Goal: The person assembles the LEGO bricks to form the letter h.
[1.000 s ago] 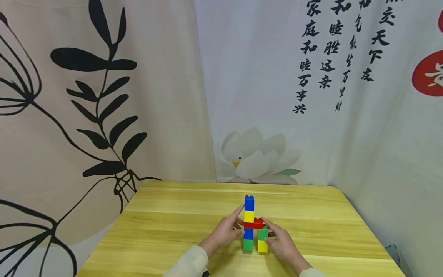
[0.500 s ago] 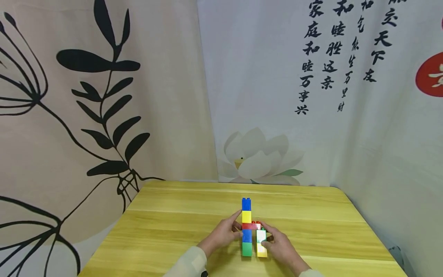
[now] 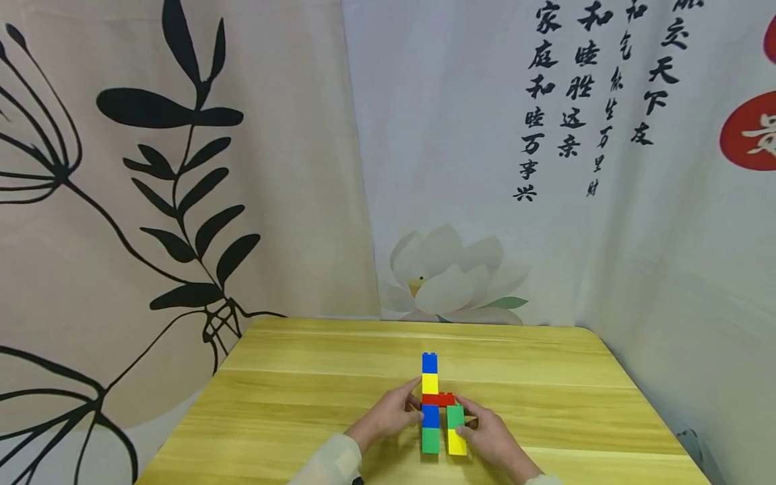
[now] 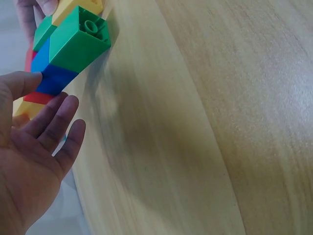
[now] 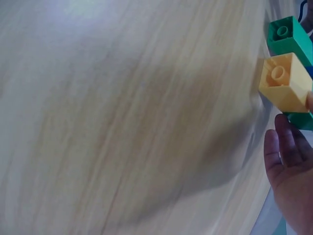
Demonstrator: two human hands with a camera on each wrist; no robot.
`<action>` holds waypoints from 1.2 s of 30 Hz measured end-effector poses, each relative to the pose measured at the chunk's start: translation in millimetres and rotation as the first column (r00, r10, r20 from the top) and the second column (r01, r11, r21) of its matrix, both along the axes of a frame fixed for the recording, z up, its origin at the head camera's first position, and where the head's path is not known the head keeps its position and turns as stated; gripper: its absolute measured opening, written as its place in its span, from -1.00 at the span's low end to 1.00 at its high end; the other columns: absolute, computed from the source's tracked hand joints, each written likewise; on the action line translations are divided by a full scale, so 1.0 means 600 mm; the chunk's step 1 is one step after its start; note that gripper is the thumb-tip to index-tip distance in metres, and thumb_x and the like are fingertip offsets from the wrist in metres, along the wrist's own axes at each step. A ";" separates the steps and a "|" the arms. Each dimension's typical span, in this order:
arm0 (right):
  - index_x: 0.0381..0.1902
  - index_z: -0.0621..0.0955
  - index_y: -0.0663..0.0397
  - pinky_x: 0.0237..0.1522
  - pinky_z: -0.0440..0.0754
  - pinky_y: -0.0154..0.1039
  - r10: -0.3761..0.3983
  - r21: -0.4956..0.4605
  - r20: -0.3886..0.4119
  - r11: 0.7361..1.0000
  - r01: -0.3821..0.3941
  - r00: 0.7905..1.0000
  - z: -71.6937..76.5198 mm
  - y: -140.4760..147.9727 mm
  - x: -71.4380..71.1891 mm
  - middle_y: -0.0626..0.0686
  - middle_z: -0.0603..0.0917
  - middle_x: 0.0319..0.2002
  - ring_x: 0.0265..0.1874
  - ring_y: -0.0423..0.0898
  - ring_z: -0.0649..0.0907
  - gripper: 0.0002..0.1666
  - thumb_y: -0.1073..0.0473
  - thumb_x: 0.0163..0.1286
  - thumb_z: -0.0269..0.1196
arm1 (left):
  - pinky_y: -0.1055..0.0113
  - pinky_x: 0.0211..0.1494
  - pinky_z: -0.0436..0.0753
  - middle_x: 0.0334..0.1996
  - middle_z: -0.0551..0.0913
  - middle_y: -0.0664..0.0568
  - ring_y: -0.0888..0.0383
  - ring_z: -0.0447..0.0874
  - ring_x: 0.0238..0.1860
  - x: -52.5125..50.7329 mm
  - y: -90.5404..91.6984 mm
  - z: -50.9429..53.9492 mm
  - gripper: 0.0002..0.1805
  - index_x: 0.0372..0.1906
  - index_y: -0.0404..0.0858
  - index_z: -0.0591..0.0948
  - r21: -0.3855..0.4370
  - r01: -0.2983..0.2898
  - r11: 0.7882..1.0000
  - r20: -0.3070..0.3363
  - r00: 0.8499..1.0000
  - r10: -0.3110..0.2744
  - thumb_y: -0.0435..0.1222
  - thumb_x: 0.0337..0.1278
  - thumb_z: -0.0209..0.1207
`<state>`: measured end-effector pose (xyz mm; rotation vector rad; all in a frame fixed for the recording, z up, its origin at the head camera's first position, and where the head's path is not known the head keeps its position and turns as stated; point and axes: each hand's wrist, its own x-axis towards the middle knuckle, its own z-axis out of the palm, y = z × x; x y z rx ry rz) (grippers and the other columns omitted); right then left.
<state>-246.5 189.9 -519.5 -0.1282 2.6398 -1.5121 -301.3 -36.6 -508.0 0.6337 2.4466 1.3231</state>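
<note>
Toy building bricks are joined into one piece above the table. Its tall column runs from a blue brick (image 3: 430, 364) down through a yellow brick (image 3: 430, 384), a long red brick (image 3: 438, 400) and a lower blue brick (image 3: 430, 416) to a green brick (image 3: 430, 441). Under the red brick's right end hang a second green brick (image 3: 455, 415) and a second yellow brick (image 5: 278, 76). My left hand (image 3: 388, 415) pinches the tall column, thumb on the lower blue brick. With thumb and fingers, my right hand (image 3: 492, 438) grips the short column. Both wrist views show hollow brick undersides.
The wood-grain table (image 3: 315, 350) reaches back to a hanging cloth (image 3: 303, 202) printed with dark plants and a pale lotus. Black writing and red seals mark its right part. Shadows of hands and bricks fall on the tabletop.
In the head view, the joined bricks have shifted slightly down and left, and less of the brick tops shows. Both hands keep their hold. The view itself moved a little.
</note>
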 end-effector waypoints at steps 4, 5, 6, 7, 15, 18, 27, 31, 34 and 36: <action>0.43 0.35 0.23 -0.12 0.66 -0.07 -0.002 0.007 0.019 1.000 0.002 1.000 -0.001 0.001 0.000 0.30 0.55 0.15 -0.13 -0.01 0.60 -0.28 0.32 0.35 0.29 | 0.14 0.00 0.61 -0.18 0.62 0.08 0.15 0.56 -0.19 0.001 0.000 -0.002 -0.20 0.51 -0.26 0.22 0.000 0.004 1.000 0.008 1.000 -0.004 -0.41 0.21 0.29; 0.43 0.35 0.24 -0.11 0.66 -0.06 0.003 0.010 0.015 1.000 -0.003 1.000 -0.002 0.001 0.000 0.29 0.56 0.12 -0.13 0.00 0.60 -0.29 0.31 0.36 0.29 | 0.14 0.00 0.61 -0.18 0.62 0.07 0.15 0.55 -0.19 0.002 0.000 -0.002 -0.20 0.51 -0.27 0.22 0.001 0.005 1.000 0.013 1.000 -0.005 -0.41 0.21 0.30; 0.42 0.35 0.26 -0.10 0.66 -0.05 0.012 0.007 0.004 1.000 -0.012 1.000 -0.003 0.002 0.001 0.28 0.58 0.10 -0.12 0.01 0.61 -0.30 0.30 0.36 0.29 | 0.14 0.00 0.61 -0.19 0.62 0.06 0.14 0.56 -0.19 0.003 0.001 -0.002 -0.20 0.51 -0.28 0.22 0.006 0.007 1.000 0.014 1.000 -0.007 -0.42 0.20 0.30; 0.42 0.36 0.28 -0.08 0.66 -0.03 0.020 0.000 -0.010 1.000 -0.020 1.000 -0.004 0.003 0.002 0.28 0.59 0.09 -0.10 0.04 0.62 -0.30 0.31 0.36 0.29 | 0.14 0.00 0.61 -0.19 0.62 0.05 0.14 0.56 -0.19 0.004 0.000 -0.003 -0.20 0.51 -0.30 0.22 0.009 0.009 1.000 0.014 1.000 -0.009 -0.42 0.19 0.30; 0.36 0.31 0.51 -0.04 0.67 -0.06 0.095 -0.099 -0.094 0.990 -0.104 0.991 -0.014 0.004 0.009 0.43 0.59 0.04 -0.01 0.24 0.63 -0.34 0.40 0.37 0.24 | 0.13 0.03 0.61 -0.16 0.63 0.03 0.12 0.59 -0.15 0.009 -0.003 -0.007 -0.19 0.50 -0.32 0.22 0.001 0.021 1.000 0.020 1.000 -0.021 -0.41 0.19 0.31; 0.35 0.30 0.54 -0.03 0.66 -0.05 0.098 -0.108 -0.098 0.988 -0.108 0.990 -0.013 0.004 0.010 0.45 0.58 0.05 0.01 0.26 0.63 -0.35 0.39 0.38 0.24 | 0.12 0.04 0.61 -0.16 0.64 0.02 0.12 0.60 -0.14 0.009 -0.002 -0.009 -0.19 0.50 -0.31 0.22 0.003 0.018 1.000 0.024 1.000 -0.018 -0.41 0.19 0.31; 0.38 0.29 0.49 0.03 0.61 0.06 0.063 -0.079 -0.025 0.995 -0.065 0.998 -0.012 0.000 0.008 0.38 0.59 0.07 0.04 0.21 0.62 -0.32 0.29 0.42 0.25 | 0.04 0.11 0.58 -0.14 0.64 0.02 0.11 0.59 -0.10 0.009 -0.003 -0.008 -0.22 0.51 -0.30 0.22 -0.010 0.013 1.000 0.041 0.999 -0.013 -0.39 0.23 0.29; 0.39 0.28 0.49 0.04 0.61 0.07 0.048 -0.075 -0.009 0.996 -0.048 0.999 -0.011 -0.002 0.010 0.40 0.58 0.08 0.06 0.23 0.61 -0.29 0.28 0.41 0.25 | 0.05 0.11 0.58 -0.14 0.65 0.04 0.12 0.60 -0.10 0.008 -0.004 -0.012 -0.22 0.50 -0.29 0.24 -0.012 0.018 1.000 0.031 0.999 -0.018 -0.37 0.22 0.30; 0.40 0.29 0.44 0.04 0.61 0.08 0.025 -0.036 0.008 0.999 -0.025 1.000 -0.010 -0.003 0.009 0.40 0.58 0.09 0.05 0.23 0.61 -0.28 0.26 0.40 0.27 | 0.06 0.10 0.59 -0.14 0.65 0.05 0.14 0.59 -0.13 0.006 -0.005 -0.015 -0.22 0.50 -0.27 0.25 -0.018 0.015 1.000 0.036 0.999 -0.014 -0.37 0.21 0.31; 0.41 0.29 0.41 0.05 0.60 0.10 0.011 -0.013 0.018 1.000 -0.011 1.000 -0.009 -0.003 0.008 0.39 0.57 0.10 0.04 0.23 0.61 -0.28 0.25 0.40 0.28 | 0.06 0.09 0.60 -0.14 0.64 0.05 0.15 0.59 -0.15 0.006 -0.004 -0.015 -0.21 0.50 -0.27 0.25 -0.013 0.012 1.000 0.047 0.999 -0.012 -0.38 0.20 0.32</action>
